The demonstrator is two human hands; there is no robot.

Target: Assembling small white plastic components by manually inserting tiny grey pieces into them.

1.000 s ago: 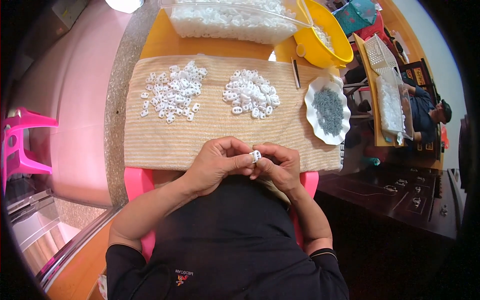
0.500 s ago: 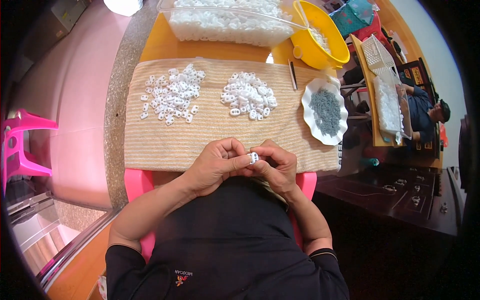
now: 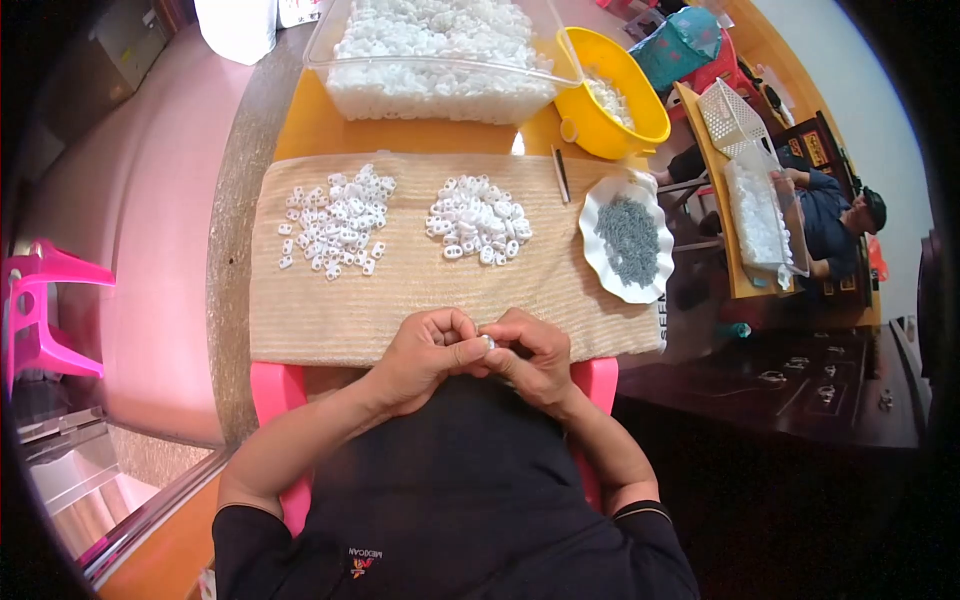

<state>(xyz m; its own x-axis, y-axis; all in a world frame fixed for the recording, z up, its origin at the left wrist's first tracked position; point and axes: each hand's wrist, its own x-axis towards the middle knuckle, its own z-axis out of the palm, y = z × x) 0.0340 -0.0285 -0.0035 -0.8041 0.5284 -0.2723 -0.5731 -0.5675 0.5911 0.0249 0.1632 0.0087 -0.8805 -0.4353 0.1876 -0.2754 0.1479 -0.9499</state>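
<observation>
My left hand [image 3: 432, 352] and my right hand [image 3: 530, 358] meet above the near edge of a striped beige towel [image 3: 350, 320]. Both are closed, fingertips pinching one small white plastic piece [image 3: 488, 342] between them. The fingers cover most of it. Farther off on the towel lie two heaps of small white two-hole plastic pieces, a looser left heap [image 3: 345, 218] and a tighter middle heap [image 3: 478, 222]. To the right, a white wavy-rimmed plate [image 3: 648, 292] holds many tiny grey pieces [image 3: 628, 240].
Behind the towel stand a clear tub [image 3: 440, 100] full of white pieces and a yellow basin [image 3: 640, 142]. A dark pen-like tool [image 3: 560, 175] lies near the plate. A pink stool [image 3: 60, 310] stands at left. At right, a person [image 3: 835, 225] sits by another tub [image 3: 760, 215].
My view has shifted, so the table and its heaps appear lower and slightly left. The fingers now cover more of the white piece, whose holes showed before.
</observation>
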